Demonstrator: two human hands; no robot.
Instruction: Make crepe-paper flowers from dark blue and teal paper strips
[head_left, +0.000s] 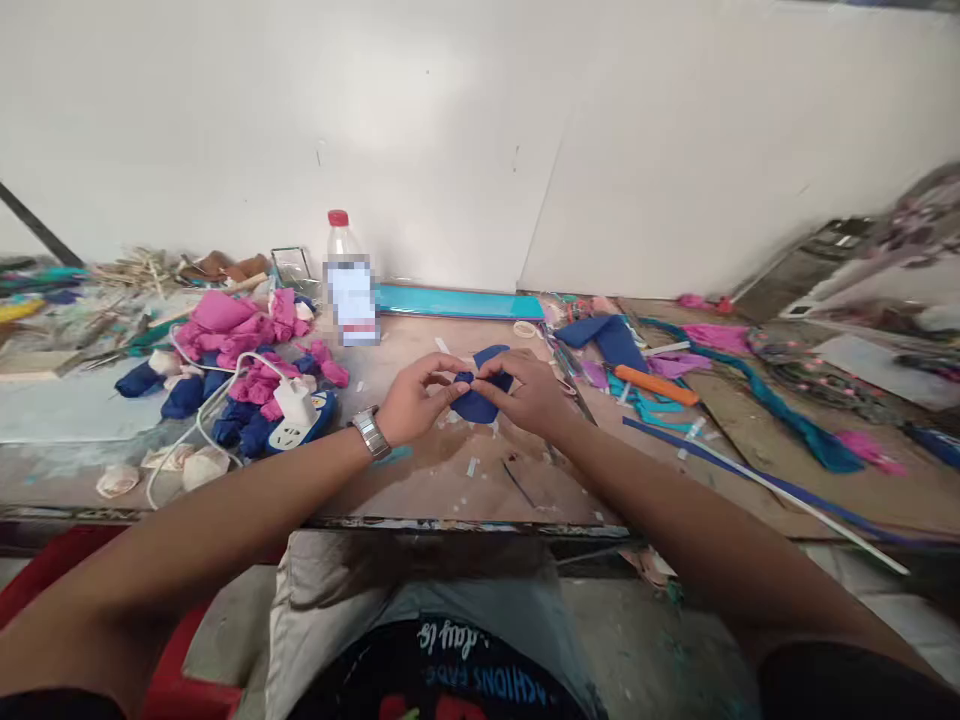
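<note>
A piece of dark blue crepe paper or cloth is held up over the middle of the table between my two hands. My left hand, with a metal watch at its wrist, pinches its left side between thumb and fingertips. From the right, my right hand pinches the same piece, thumb and fingers closed on it. The fingertips of both hands nearly meet at a gathered spot. Whether the material is paper or cloth I cannot tell for certain.
Left of my hands lie pink crumpled pieces, dark blue bundles and a power strip with a white charger. A red-capped bottle stands behind. Rightward are an orange-handled tool, blue strips and a thin white stick.
</note>
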